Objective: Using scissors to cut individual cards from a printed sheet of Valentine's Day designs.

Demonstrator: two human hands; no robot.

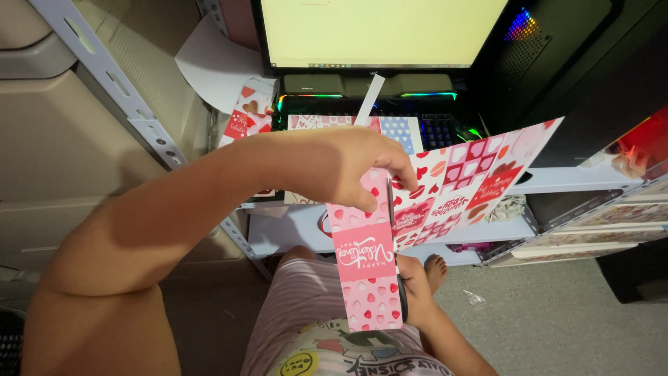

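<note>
While my left hand [348,167] pinches the pink heart-printed paper sheet [480,174] at its top edge, my right hand [410,289] has its grip closed on dark scissors [398,278] below. The cut looks nearly through: one long strip [365,264] hangs almost free, with the wide remainder uncut.

Premises are presenting as a home computer corner doubling as a craft space. A lit monitor [381,31] is standing over a keyboard [438,129] glowing with coloured lights, and a dark computer tower [550,49] is showing coloured fan light beside it. Heart-patterned printed sheets [480,177] are lying about the white table [557,179]. A bare foot [435,268] is resting on grey carpet [557,320].
</note>
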